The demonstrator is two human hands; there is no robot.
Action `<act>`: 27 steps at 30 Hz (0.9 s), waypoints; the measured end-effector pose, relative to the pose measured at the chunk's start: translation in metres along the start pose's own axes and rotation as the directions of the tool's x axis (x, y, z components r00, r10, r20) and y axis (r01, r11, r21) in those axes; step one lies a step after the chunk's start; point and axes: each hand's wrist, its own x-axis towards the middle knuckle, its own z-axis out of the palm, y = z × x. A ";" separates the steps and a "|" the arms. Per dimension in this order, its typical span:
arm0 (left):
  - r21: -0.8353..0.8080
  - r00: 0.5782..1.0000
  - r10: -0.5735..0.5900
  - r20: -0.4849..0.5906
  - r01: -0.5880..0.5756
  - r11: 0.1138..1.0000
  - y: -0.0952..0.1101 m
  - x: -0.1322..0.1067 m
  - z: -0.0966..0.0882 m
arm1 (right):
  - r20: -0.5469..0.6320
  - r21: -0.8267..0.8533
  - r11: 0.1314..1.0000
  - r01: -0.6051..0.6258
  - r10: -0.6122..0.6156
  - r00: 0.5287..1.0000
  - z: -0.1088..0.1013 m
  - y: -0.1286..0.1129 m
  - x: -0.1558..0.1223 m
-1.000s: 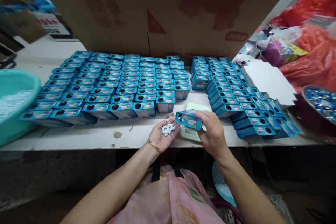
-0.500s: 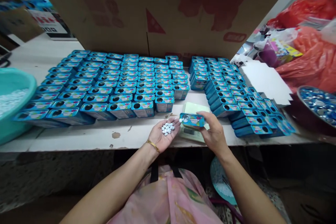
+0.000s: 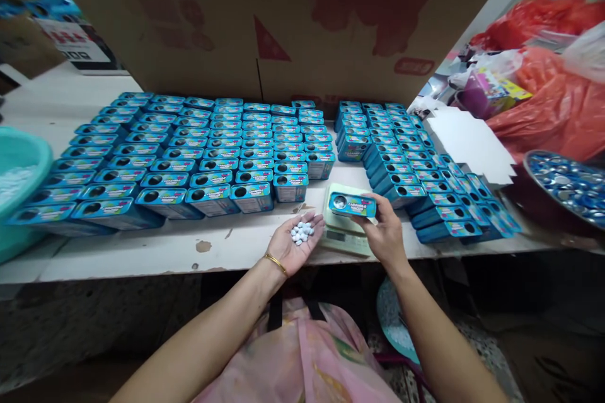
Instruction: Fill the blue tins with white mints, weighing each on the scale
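Note:
My left hand (image 3: 287, 250) lies palm up, fingers stretched toward the scale, and carries a small heap of white candies (image 3: 301, 233). In my right hand (image 3: 388, 234), the thumb and fingers grip a blue candy tin (image 3: 358, 206) by its right end. Pale candies show through the round opening in the tin's top. Beneath it is a pale green kitchen scale (image 3: 348, 242) with a small grey display. The tin covers part of the scale's platform; whether they touch I cannot tell.
Rows of similar blue tins (image 3: 222, 164) stand left and right on the white table (image 3: 255, 236). A large cardboard box (image 3: 227, 6) rises behind them. At the left is a turquoise basin (image 3: 40, 157); at the right, a dark bowl of shiny blue-and-silver pieces (image 3: 567, 189) and red plastic bags (image 3: 558, 101).
The tin has turned away from my left palm, and its opening now faces up toward me. A candy at its opening no longer shows there. The whole view has shifted slightly.

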 end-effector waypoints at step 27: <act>0.017 0.993 0.046 -0.111 -0.044 0.999 0.014 -0.015 -0.037 | -0.383 0.312 0.942 -0.120 0.241 0.892 -0.040 0.043 -0.012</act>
